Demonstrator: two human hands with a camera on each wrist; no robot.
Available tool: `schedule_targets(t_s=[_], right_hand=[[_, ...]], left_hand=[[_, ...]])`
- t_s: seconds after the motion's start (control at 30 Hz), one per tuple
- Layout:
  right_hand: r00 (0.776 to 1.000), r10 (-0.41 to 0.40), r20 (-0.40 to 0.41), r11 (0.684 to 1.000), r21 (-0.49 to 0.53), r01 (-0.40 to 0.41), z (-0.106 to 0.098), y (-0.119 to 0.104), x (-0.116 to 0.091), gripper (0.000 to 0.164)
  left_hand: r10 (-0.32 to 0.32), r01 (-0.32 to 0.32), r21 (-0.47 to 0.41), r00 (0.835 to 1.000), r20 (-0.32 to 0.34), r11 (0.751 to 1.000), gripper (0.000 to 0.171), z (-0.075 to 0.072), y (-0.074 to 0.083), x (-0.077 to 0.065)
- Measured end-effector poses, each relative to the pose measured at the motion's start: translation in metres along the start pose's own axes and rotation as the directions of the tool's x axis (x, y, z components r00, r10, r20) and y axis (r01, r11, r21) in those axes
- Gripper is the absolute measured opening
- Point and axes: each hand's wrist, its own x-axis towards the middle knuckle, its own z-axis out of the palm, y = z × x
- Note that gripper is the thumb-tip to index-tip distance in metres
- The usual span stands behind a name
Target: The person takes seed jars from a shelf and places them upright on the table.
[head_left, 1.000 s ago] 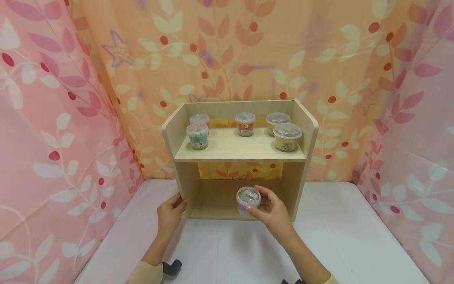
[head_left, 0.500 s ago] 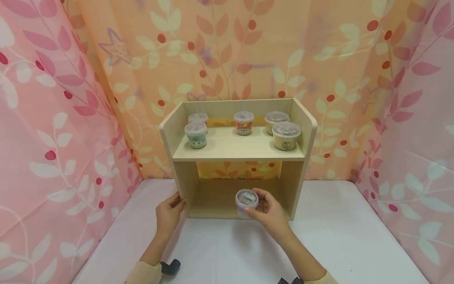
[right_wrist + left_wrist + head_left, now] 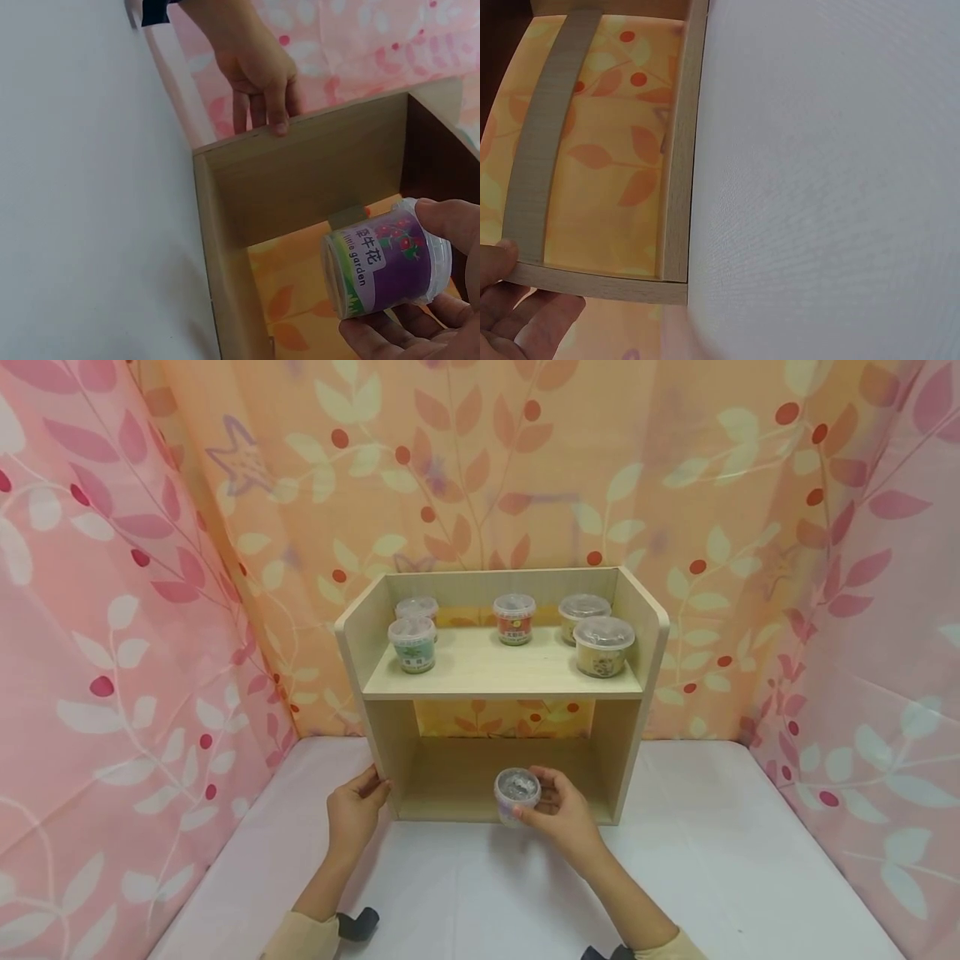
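Note:
My right hand holds a small clear-lidded plastic tub between thumb and fingers, in front of the lower opening of a light wooden two-tier shelf. The right wrist view shows the tub's purple label, printed with red flowers and "little garden". My left hand grips the front edge of the shelf's left side panel low down. In the left wrist view its thumb lies on the inner face and the fingers are outside.
On the upper tier stand a green-labelled tub with another behind it, a red-labelled tub, and two wider yellow-labelled tubs, the front one near the right panel. The shelf rests on a white-covered table with patterned curtains around.
My right hand has lowered the purple tub slightly and brought it a little nearer to me. The left hand keeps its grip on the side panel. The head view has shifted slightly.

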Motion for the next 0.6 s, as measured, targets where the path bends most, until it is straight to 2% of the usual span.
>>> schedule_targets(t_s=[0.3,0.6], right_hand=[[1.000,0.026,-0.017,0.999,-0.031,-0.026,0.007,0.016,0.003,0.070],[1.000,0.016,-0.006,0.999,-0.038,-0.016,0.011,0.032,0.007,0.069]], left_hand=[[-0.015,0.015,-0.002,1.000,0.007,1.000,0.039,-0.001,0.001,-0.002],[0.002,-0.002,-0.001,1.000,0.008,1.000,0.038,0.000,0.000,-0.001]])
